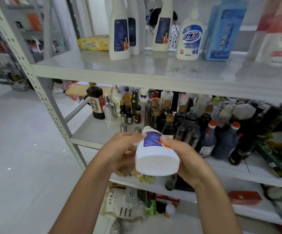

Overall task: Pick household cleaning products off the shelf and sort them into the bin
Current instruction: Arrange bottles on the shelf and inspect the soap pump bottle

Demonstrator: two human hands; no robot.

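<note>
1. A white bottle [155,159] with a blue label is in the lower centre of the frame, held in the air in front of the middle shelf [93,132]; its flat base faces the camera and its capped end points away toward the rack.
2. The left hand [120,149] grips the bottle's left side; its fingers [133,135] curl over the top, and their tips reach the edge of the label.
3. The right hand [187,159] clasps the bottle's right side; its fingers [166,141] are bent round the body, one tip pressing on the label.
4. The top shelf [136,71] runs across the upper half of the frame; on it stand two tall cream bottles [119,36] with dark blue labels, a squat white jug [190,41] with blue print just right of them, and a blue pack [224,31] beside that; a yellow packet [94,42] lies at the left end.
5. The middle shelf is crowded at centre right with dark glass bottles; a soy bottle [95,103] with a red label and a silver flask [109,109] stand at the left of the group.
6. On the bottom shelf, below the hands, lie printed sachets [125,205].
7. A pale tiled floor [18,141] fills the left side.
</note>
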